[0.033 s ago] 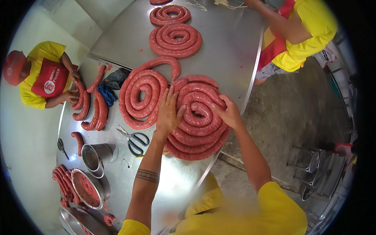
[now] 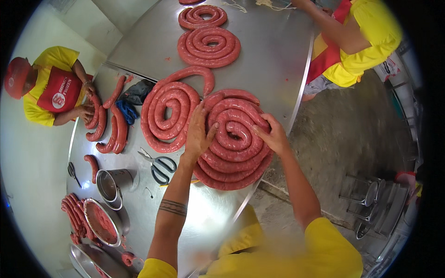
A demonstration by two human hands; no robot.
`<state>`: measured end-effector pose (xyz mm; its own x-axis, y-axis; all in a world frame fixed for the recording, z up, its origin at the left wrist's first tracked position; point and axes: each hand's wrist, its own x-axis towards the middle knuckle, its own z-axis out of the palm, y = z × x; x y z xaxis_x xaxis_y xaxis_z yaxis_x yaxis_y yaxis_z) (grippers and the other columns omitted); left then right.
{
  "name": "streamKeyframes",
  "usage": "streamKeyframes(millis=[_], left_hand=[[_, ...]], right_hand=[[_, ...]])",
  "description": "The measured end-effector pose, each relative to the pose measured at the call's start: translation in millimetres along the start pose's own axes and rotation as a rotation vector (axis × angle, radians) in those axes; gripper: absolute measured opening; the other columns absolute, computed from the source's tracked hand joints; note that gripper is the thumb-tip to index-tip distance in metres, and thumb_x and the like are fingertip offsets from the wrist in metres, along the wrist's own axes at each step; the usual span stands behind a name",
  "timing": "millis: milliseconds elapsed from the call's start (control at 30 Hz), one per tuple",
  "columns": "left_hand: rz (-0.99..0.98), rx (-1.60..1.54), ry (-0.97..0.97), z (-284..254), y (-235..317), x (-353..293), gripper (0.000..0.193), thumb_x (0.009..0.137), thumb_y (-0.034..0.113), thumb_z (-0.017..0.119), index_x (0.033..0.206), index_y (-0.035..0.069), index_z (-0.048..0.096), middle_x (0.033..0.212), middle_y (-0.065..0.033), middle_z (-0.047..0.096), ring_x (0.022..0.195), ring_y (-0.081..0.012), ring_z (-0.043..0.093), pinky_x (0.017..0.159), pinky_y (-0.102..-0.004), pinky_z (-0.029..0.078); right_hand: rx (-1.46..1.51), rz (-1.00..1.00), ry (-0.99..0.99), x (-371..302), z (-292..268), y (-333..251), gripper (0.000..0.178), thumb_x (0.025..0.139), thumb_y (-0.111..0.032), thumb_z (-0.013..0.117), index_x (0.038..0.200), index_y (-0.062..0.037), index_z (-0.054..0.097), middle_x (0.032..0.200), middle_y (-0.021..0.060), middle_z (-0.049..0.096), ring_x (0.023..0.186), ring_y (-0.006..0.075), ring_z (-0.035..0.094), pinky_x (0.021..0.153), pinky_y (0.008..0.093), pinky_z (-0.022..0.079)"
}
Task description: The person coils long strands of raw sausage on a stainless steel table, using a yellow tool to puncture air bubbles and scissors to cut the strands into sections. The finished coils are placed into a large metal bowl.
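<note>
A large coil of raw red sausage (image 2: pixel 234 160) lies stacked in several rings near the table's front edge. Against its left side is my left hand (image 2: pixel 198 135), thumb spread over the top and fingers hooked down along the outer rings. My right hand (image 2: pixel 272 135) cups the opposite side, its thumb on the upper ring and its fingers around the outer edge. Both hands hold the coil between them; the fingertips on the far sides are partly hidden. A second, flatter sausage coil (image 2: pixel 153 111) touches it on the left, its loose end curving over the top.
Black-handled scissors (image 2: pixel 163 169) lie left of my left forearm. Further left stand a metal pitcher (image 2: pixel 121 180) and a bowl of meat (image 2: pixel 88 214). More coils (image 2: pixel 208 58) lie at the far side. One co-worker (image 2: pixel 58 88) handles sausages at left; another (image 2: pixel 347 51) stands at far right.
My left fingers have shifted from lying flat on the coil's left part to curling down around its side. My right hand has barely moved.
</note>
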<state>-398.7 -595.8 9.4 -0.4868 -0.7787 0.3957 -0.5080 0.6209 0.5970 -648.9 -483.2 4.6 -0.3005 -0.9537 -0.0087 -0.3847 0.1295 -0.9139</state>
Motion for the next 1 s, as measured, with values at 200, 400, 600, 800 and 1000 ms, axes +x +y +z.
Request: streamKeyframes(millis=[200, 400, 600, 800, 1000], left_hand=[[-0.561, -0.771, -0.388, -7.6, -43.3, -9.0, 0.063, 0.096, 0.019, 0.067, 0.148, 0.000, 0.037, 0.145, -0.0195, 0.050, 0.129, -0.0310, 0.055, 0.108, -0.0429, 0.046], [-0.928, -1.865, -0.406, -13.5, -31.4, -14.7, 0.059, 0.098, 0.025, 0.065, 0.146, -0.001, 0.041, 0.139, -0.0186, 0.056, 0.129, -0.0258, 0.056, 0.108, -0.0451, 0.049], [-1.045, -1.850, -0.347, -29.0, 18.0, -96.4, 0.063, 0.098, 0.026, 0.066, 0.147, -0.001, 0.038, 0.140, -0.0173, 0.056, 0.119, -0.0302, 0.063, 0.105, -0.0458, 0.051], [-1.114, -1.855, -0.026, -143.7, 76.8, -276.6, 0.068, 0.095, 0.021, 0.068, 0.151, 0.002, 0.034, 0.146, -0.0187, 0.050, 0.133, -0.0312, 0.051, 0.114, -0.0468, 0.042], [-0.987, -1.359, 0.184, -273.8, 74.3, -366.0, 0.070, 0.090, 0.008, 0.069, 0.151, 0.001, 0.034, 0.146, -0.0187, 0.050, 0.133, -0.0309, 0.051, 0.114, -0.0449, 0.042]], right_hand=[[0.721, 0.227, -0.199, -12.4, -5.8, -10.4, 0.060, 0.090, -0.012, 0.074, 0.141, 0.0005, 0.044, 0.132, 0.0105, 0.058, 0.121, 0.0207, 0.056, 0.105, 0.0361, 0.046], [1.043, 0.460, -0.233, -12.7, 9.0, -11.1, 0.070, 0.088, 0.000, 0.071, 0.148, -0.0039, 0.036, 0.137, 0.0103, 0.053, 0.128, 0.0225, 0.053, 0.112, 0.0390, 0.043], [0.954, 0.406, -0.259, -76.2, 11.3, -48.7, 0.075, 0.087, 0.008, 0.067, 0.152, -0.0095, 0.033, 0.144, 0.0102, 0.047, 0.133, 0.0244, 0.049, 0.112, 0.0421, 0.043], [1.200, 0.844, -0.714, -172.0, 74.8, -85.5, 0.061, 0.087, 0.007, 0.067, 0.143, -0.0041, 0.047, 0.136, 0.0113, 0.056, 0.126, 0.0248, 0.056, 0.109, 0.0422, 0.047], [0.994, 0.577, -1.129, -231.6, 227.6, -120.7, 0.053, 0.079, -0.001, 0.078, 0.129, -0.0009, 0.060, 0.116, 0.0076, 0.067, 0.109, 0.0198, 0.064, 0.097, 0.0353, 0.052]])
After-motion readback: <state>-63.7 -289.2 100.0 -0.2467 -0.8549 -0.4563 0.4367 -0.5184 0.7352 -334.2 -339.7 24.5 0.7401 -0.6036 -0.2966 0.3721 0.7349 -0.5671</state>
